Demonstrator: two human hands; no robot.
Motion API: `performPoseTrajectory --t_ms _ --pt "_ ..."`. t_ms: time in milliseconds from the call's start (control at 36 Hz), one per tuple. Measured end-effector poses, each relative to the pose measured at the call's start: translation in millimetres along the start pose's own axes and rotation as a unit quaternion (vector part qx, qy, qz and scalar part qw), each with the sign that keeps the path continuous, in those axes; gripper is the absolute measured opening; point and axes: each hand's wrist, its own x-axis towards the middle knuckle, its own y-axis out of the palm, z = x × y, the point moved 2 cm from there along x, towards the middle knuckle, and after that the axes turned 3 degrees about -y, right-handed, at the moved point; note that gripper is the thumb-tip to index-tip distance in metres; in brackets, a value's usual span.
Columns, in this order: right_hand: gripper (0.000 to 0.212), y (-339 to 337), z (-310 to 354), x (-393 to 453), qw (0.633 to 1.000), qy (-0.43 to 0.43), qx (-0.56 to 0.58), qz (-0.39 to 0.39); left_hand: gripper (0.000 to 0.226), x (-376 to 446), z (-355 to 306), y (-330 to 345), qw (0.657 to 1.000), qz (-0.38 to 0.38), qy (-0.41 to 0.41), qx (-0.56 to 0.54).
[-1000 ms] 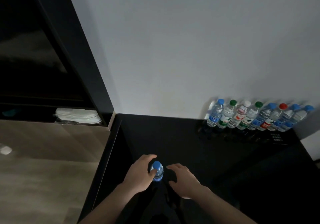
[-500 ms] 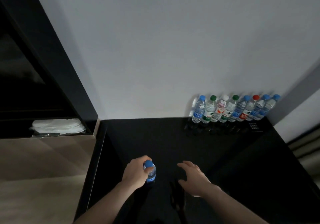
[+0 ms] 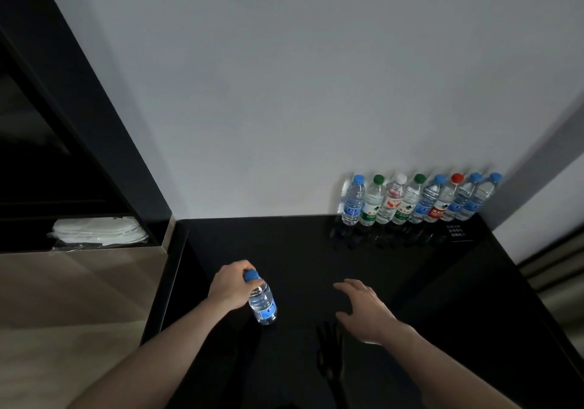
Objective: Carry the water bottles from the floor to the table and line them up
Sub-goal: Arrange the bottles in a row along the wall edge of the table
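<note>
Head view: left hand grips blue-cap bottle at neck, low over glossy black table, near front-left. Right hand empty, fingers spread loose. Row of bottles upright along wall, far right. Best to carry it upright, set at row's left end, touching. Clear ribbed plastic, slick, light; tips easily.

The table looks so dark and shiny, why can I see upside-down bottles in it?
Head view: the room is dim and the black table is glossy, so it mirrors the row of bottles as faint dark shapes, and the right hand too. The wide lens also makes the walls and row of bottles lean outward.
</note>
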Motion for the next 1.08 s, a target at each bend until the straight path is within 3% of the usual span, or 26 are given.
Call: performPoseTrajectory --t_ms 167,667,1083 --pt "0.068 -24 -25 2 1.000 -0.019 -0.005 0.004 0.022 6 -32 -9 0.998 -0.058 0.009 -0.006" --pt "0.068 -144 -146 29 0.996 -0.076 -0.042 0.016 0.014 35 -185 24 0.994 -0.101 0.000 0.043" --pt "0.073 -218 -162 83 0.994 -0.098 -0.026 -0.052 0.025 99 -264 29 0.996 -0.069 0.038 0.045"
